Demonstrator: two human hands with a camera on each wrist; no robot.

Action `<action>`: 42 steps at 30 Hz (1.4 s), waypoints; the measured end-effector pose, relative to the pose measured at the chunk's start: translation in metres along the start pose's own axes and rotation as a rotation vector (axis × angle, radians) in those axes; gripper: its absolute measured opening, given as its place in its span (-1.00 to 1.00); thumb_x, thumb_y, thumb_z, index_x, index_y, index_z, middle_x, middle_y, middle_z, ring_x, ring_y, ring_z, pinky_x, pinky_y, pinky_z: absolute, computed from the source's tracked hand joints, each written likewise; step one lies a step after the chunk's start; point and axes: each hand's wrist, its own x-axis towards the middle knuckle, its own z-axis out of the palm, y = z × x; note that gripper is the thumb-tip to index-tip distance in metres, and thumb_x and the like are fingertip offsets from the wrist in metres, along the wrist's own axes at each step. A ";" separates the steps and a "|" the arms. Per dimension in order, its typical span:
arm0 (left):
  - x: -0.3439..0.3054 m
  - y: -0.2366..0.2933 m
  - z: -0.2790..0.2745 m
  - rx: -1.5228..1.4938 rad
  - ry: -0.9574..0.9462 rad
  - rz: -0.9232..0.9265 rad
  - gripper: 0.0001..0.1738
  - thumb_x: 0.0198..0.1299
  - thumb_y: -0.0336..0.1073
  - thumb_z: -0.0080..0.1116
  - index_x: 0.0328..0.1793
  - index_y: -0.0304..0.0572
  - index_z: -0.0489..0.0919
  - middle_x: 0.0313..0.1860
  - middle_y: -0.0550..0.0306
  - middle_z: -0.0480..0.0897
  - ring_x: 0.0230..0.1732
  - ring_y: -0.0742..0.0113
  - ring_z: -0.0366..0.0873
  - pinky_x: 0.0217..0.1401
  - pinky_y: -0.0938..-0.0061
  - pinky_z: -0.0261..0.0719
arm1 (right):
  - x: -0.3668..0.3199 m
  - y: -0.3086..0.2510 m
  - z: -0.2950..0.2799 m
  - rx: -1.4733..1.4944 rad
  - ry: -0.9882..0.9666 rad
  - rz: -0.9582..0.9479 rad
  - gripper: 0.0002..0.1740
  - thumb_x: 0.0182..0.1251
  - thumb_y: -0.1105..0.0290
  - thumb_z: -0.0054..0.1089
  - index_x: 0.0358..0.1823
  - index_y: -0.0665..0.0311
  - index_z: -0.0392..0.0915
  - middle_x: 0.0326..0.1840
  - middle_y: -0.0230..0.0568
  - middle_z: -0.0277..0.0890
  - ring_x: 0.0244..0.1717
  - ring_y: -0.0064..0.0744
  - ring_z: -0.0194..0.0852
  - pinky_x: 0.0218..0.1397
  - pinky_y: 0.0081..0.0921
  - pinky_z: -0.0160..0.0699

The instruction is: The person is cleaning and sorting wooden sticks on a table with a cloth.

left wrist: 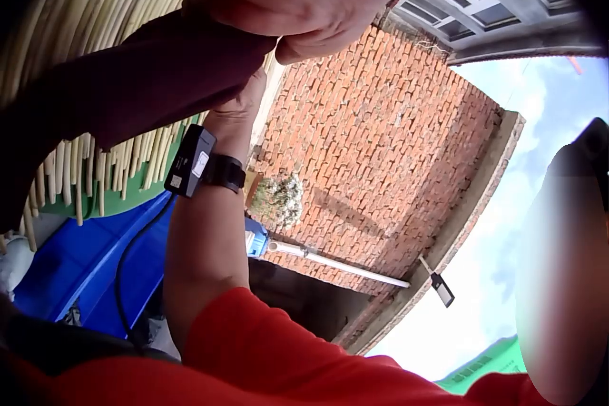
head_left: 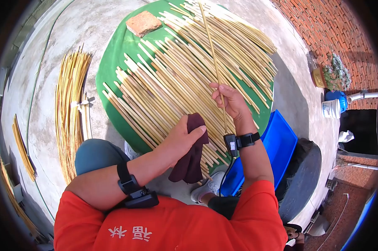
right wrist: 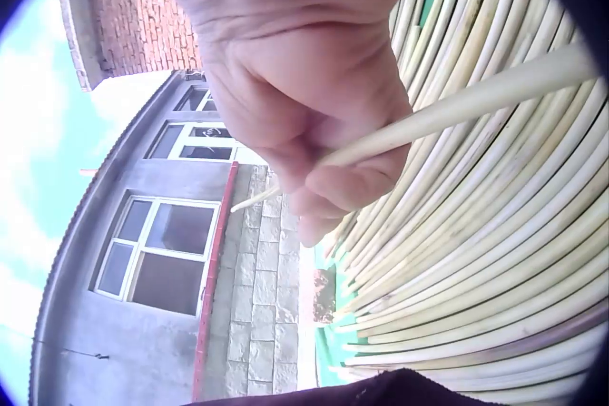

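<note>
Plainly, the right hand (head_left: 228,100) pinches one long stick (head_left: 210,46) pointing to twelve o'clock over the green table (head_left: 113,58), the left hand (head_left: 180,138) grips a dark cloth (head_left: 191,161) at the table's six o'clock edge, and a hard tug there could snap the stick or slip it loose.

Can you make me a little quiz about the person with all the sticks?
1. True or false: the right hand holds a stick.
2. What does the left hand grip? A a cup, B a cloth, C a hammer.
3. Fill the gap: the brick lies on a ____ sheet.
Key: 1 true; 2 B; 3 green.
</note>
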 end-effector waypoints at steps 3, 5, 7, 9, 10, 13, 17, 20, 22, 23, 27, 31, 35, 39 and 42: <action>-0.004 -0.002 0.001 -0.027 0.045 0.069 -0.58 0.24 -0.23 0.01 0.14 -0.30 0.26 -0.10 0.08 0.48 -0.13 0.42 0.48 -0.12 0.54 0.50 | -0.011 -0.003 0.005 0.072 -0.084 0.062 -0.61 0.33 0.28 -0.06 0.04 0.44 0.38 -0.49 -0.23 0.50 -0.69 -0.66 0.09 -0.61 -0.73 0.09; -0.008 -0.004 0.001 -0.043 0.069 0.110 -0.58 0.24 -0.24 0.00 0.14 -0.30 0.27 -0.10 0.09 0.48 -0.14 0.43 0.48 -0.12 0.55 0.50 | -0.017 -0.003 0.007 0.110 -0.151 0.098 -0.58 0.31 0.28 -0.04 0.07 0.44 0.35 -0.49 -0.22 0.50 -0.71 -0.67 0.06 -0.63 -0.73 0.06; -0.012 -0.008 0.001 -0.072 0.045 0.128 -0.58 0.25 -0.24 -0.01 0.15 -0.30 0.26 -0.11 0.09 0.48 -0.16 0.44 0.47 -0.13 0.56 0.49 | -0.026 -0.005 0.015 0.092 -0.149 0.106 -0.59 0.31 0.26 -0.03 0.06 0.44 0.37 -0.49 -0.23 0.50 -0.70 -0.67 0.05 -0.62 -0.74 0.06; -0.018 -0.011 0.002 -0.075 0.042 0.141 -0.58 0.24 -0.25 -0.01 0.15 -0.30 0.26 -0.12 0.10 0.48 -0.17 0.44 0.47 -0.14 0.56 0.49 | -0.034 -0.003 0.023 0.075 -0.145 0.112 -0.59 0.31 0.25 -0.02 0.04 0.43 0.39 -0.48 -0.24 0.50 -0.69 -0.68 0.05 -0.61 -0.75 0.06; -0.021 -0.013 0.002 -0.076 0.038 0.152 -0.58 0.24 -0.26 0.00 0.16 -0.30 0.26 -0.13 0.10 0.48 -0.17 0.44 0.47 -0.14 0.56 0.48 | -0.037 0.000 0.027 -0.005 -0.071 0.089 -0.60 0.31 0.24 0.00 0.03 0.42 0.41 -0.50 -0.28 0.48 -0.68 -0.69 0.06 -0.60 -0.76 0.06; -0.033 -0.016 0.005 -0.068 0.045 0.208 -0.57 0.26 -0.21 -0.03 0.16 -0.30 0.26 -0.13 0.11 0.47 -0.16 0.44 0.46 -0.14 0.55 0.48 | -0.050 0.003 0.038 -0.130 0.011 0.066 -0.62 0.30 0.23 0.02 -0.01 0.38 0.45 -0.52 -0.37 0.44 -0.65 -0.71 0.08 -0.58 -0.77 0.06; -0.043 -0.009 -0.002 -0.115 0.100 0.147 -0.57 0.31 -0.09 -0.16 0.11 -0.29 0.28 -0.17 0.10 0.46 -0.20 0.44 0.43 -0.17 0.53 0.47 | -0.081 0.005 0.065 -0.220 0.016 0.027 -0.63 0.31 0.27 0.01 0.03 0.37 0.44 -0.54 -0.46 0.39 -0.59 -0.73 0.15 -0.53 -0.78 0.11; -0.033 -0.010 -0.014 -0.031 0.219 0.248 -0.58 0.32 -0.07 -0.16 0.08 -0.28 0.29 -0.21 0.11 0.45 -0.25 0.44 0.41 -0.21 0.53 0.46 | -0.111 0.010 0.085 -0.335 -0.008 -0.039 -0.66 0.31 0.34 0.01 0.04 0.37 0.45 -0.47 -0.47 0.42 -0.50 -0.74 0.22 -0.46 -0.78 0.17; -0.028 -0.009 -0.016 -0.180 0.300 0.380 -0.62 0.26 -0.08 -0.07 -0.10 -0.31 0.36 -0.37 0.09 0.47 -0.41 0.36 0.41 -0.35 0.45 0.42 | -0.135 0.013 0.097 -0.595 0.008 -0.103 -0.69 0.28 0.37 0.05 0.02 0.31 0.49 -0.42 -0.45 0.44 -0.47 -0.74 0.24 -0.43 -0.77 0.21; -0.026 -0.006 -0.021 -0.190 0.330 0.451 -0.63 0.28 -0.09 -0.08 -0.04 -0.29 0.34 -0.32 0.13 0.46 -0.35 0.42 0.41 -0.32 0.49 0.44 | -0.146 0.018 0.100 -0.599 -0.009 -0.106 -0.69 0.28 0.37 0.05 0.02 0.31 0.49 -0.42 -0.45 0.44 -0.47 -0.74 0.24 -0.43 -0.77 0.21; -0.038 0.005 -0.028 -0.400 0.133 0.430 -0.73 0.29 -0.19 -0.08 -0.05 -0.24 0.38 -0.32 0.22 0.50 -0.32 0.50 0.44 -0.27 0.55 0.47 | -0.191 0.028 0.103 -0.765 0.108 -0.261 -0.74 0.28 0.39 0.06 -0.03 0.30 0.52 -0.47 -0.47 0.45 -0.45 -0.73 0.29 -0.41 -0.74 0.27; -0.051 0.012 -0.031 -0.529 0.064 0.437 -0.78 0.30 -0.23 -0.10 -0.12 -0.24 0.42 -0.33 0.21 0.53 -0.34 0.47 0.50 -0.29 0.55 0.52 | -0.228 0.018 0.089 -0.873 0.159 -0.172 -0.77 0.28 0.40 0.06 -0.10 0.35 0.52 -0.51 -0.43 0.45 -0.51 -0.70 0.30 -0.46 -0.71 0.30; -0.042 0.012 -0.043 -0.540 0.065 0.517 -0.76 0.31 -0.20 -0.11 -0.18 -0.24 0.45 -0.35 0.19 0.54 -0.37 0.44 0.52 -0.34 0.52 0.53 | -0.255 0.000 0.072 -0.933 0.163 -0.195 -0.78 0.28 0.42 0.04 -0.10 0.34 0.52 -0.54 -0.44 0.45 -0.54 -0.70 0.28 -0.49 -0.71 0.29; -0.052 0.019 -0.039 -0.596 0.049 0.509 -0.75 0.30 -0.17 -0.09 -0.23 -0.21 0.45 -0.38 0.19 0.55 -0.38 0.44 0.51 -0.31 0.52 0.50 | -0.269 -0.007 0.075 -0.829 0.246 -0.166 -0.81 0.26 0.42 0.07 -0.14 0.30 0.56 -0.56 -0.45 0.45 -0.62 -0.76 0.15 -0.58 -0.77 0.12; -0.049 0.014 -0.038 -0.575 0.049 0.535 -0.73 0.30 -0.15 -0.09 -0.22 -0.21 0.44 -0.36 0.19 0.55 -0.35 0.43 0.51 -0.28 0.50 0.50 | -0.273 0.000 0.078 -0.822 0.313 -0.194 -0.83 0.22 0.45 0.11 -0.19 0.30 0.58 -0.57 -0.44 0.47 -0.64 -0.77 0.13 -0.59 -0.77 0.08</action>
